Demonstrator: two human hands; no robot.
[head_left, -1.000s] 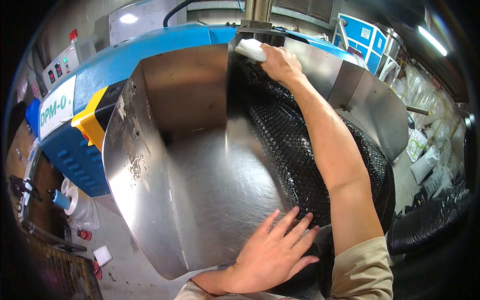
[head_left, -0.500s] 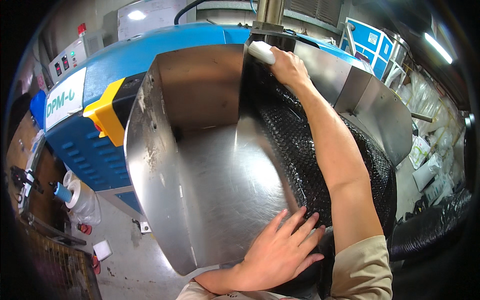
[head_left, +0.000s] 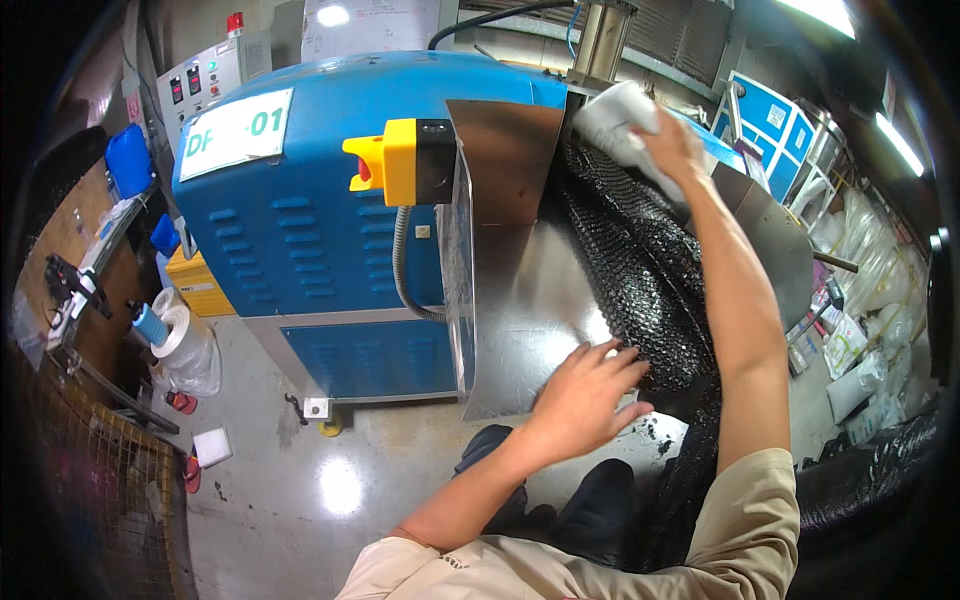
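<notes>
My right hand [head_left: 673, 142] is stretched far forward and grips a white plastic pouch [head_left: 615, 120] at the top of the metal chute. Below the pouch, a long sheet of shiny black bubble-textured plastic [head_left: 625, 265] runs down the right side of the silvery metal chute [head_left: 520, 290] toward me. Fingers spread, my left hand [head_left: 590, 395] is by the lower left edge of the black plastic; whether it touches the plastic I cannot tell. Part of the black sheet is hidden behind my right forearm.
A blue machine [head_left: 340, 250] stands to the left, with a yellow and black switch box [head_left: 400, 162] by the chute. White rolls [head_left: 187, 333] stand on the floor at far left. Clear plastic bags [head_left: 865, 250] pile up at right. Dark wrapped material [head_left: 860, 480] lies at lower right.
The view has shifted, so the chute appears farther right and more of the blue machine shows. More of the white pouch is visible in my right hand. My left hand stays spread near the black plastic.
</notes>
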